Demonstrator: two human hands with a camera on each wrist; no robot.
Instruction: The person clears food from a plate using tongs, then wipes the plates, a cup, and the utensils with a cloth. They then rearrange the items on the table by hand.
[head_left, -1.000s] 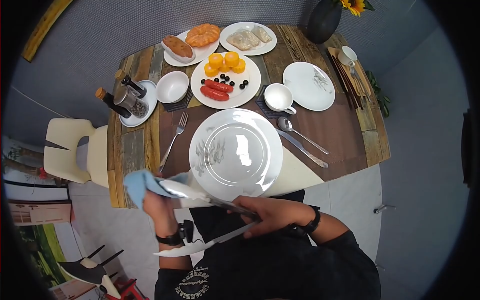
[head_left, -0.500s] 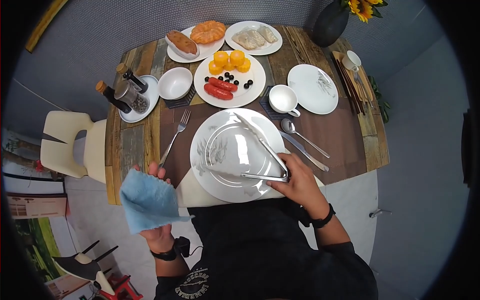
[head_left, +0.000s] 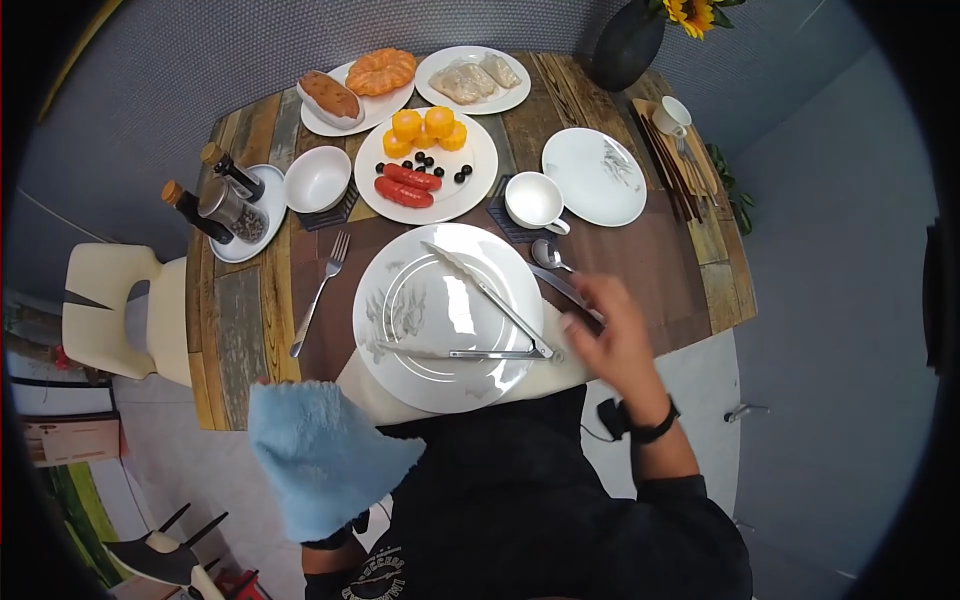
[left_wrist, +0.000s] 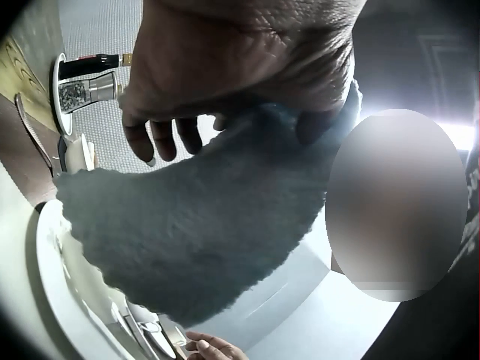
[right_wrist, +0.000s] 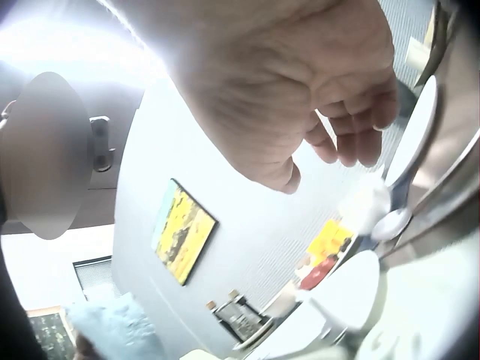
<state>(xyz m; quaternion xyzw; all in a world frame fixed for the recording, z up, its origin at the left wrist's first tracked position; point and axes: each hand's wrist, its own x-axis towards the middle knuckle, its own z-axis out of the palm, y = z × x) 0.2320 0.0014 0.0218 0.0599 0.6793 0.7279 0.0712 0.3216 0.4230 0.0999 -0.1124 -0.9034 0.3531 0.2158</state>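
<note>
A light blue cloth (head_left: 310,450) lies draped over my left hand (left_wrist: 240,60), hiding most of it in the head view. In the left wrist view its fingers hang loose at the cloth's upper edge, and the thumb lies over the cloth. Silver tongs (head_left: 490,354) with pale tips spread wide rest on the large white plate (head_left: 385,300). My right hand (head_left: 622,345) hovers right of the plate, fingers extended and holding nothing. Below it lie a knife (head_left: 562,285), partly covered, and a spoon (head_left: 545,252).
Behind the plate are a white bowl (head_left: 318,180), a cup (head_left: 534,200) and a food plate (head_left: 483,180) with corn, sausages and black berries. A fork (head_left: 320,290) lies left. Seasoning bottles (head_left: 232,205) stand on a tray at far left; a side plate (head_left: 590,195) is at right.
My right hand gripped the tongs beside the cloth, laid them on the plate, then let go and moved right. The left hand with the cloth moved down toward my body.
</note>
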